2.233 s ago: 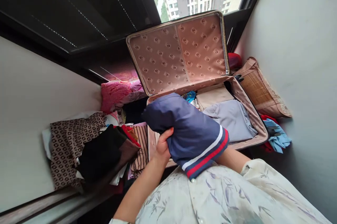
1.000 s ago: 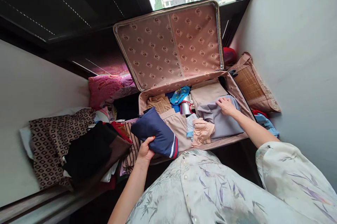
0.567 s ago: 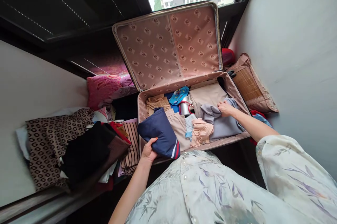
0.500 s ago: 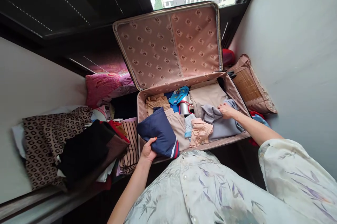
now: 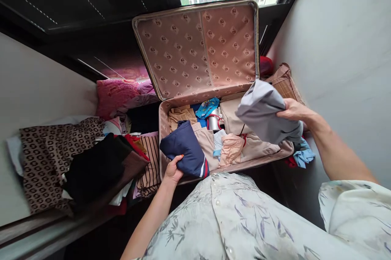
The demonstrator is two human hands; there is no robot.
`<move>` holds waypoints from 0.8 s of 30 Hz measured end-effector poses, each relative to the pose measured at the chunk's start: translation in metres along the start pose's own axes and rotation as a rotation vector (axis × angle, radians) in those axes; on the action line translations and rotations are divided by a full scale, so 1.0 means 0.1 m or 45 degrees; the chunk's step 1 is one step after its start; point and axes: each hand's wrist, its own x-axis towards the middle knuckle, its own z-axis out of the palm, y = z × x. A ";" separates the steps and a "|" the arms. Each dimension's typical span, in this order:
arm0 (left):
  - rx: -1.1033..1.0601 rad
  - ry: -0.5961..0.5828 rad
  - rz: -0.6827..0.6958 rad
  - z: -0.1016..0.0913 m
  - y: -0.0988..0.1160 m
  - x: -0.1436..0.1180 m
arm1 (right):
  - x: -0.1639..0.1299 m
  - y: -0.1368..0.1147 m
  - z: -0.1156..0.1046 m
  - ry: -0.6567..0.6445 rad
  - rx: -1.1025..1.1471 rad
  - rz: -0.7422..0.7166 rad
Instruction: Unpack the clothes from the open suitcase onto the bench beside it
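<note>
An open suitcase [image 5: 210, 48] with patterned pink-brown lining lies before me, its lid leaning back. My left hand [image 5: 174, 169] grips a folded navy garment [image 5: 185, 148] with a red and white stripe at the case's front left corner. Raised over the right side, a grey garment [image 5: 264, 109] hangs bunched from my closed right hand [image 5: 291, 110]. Beneath it are beige clothes [image 5: 256, 148]. Between the hands lie a peach garment [image 5: 230, 150], beige trousers [image 5: 204, 142] and a silvery cylinder [image 5: 213, 121] beside a blue printed cloth [image 5: 208, 107].
Piled clothes, including a patterned brown garment [image 5: 39, 158] and a black one [image 5: 91, 170], lie left of the case. A pink cushion [image 5: 114, 95] sits behind them. To the right are a woven brown cushion [image 5: 285, 78], a light blue cloth [image 5: 304, 155] and the wall [image 5: 345, 60].
My right hand has lifted the grey garment up and to the right, off the case's contents, uncovering beige clothes. My left hand stays on the navy garment.
</note>
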 end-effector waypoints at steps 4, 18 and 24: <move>-0.084 -0.001 0.051 0.06 -0.07 -0.01 | -0.03 -0.58 0.07 0.350 -0.191 0.012; -0.128 -0.247 0.092 0.10 -0.42 -0.02 | -0.07 -2.01 3.46 -0.525 -0.225 -0.486; 0.046 -0.045 0.216 0.23 -0.38 0.10 | 0.11 -1.79 3.50 -0.558 -0.024 -0.587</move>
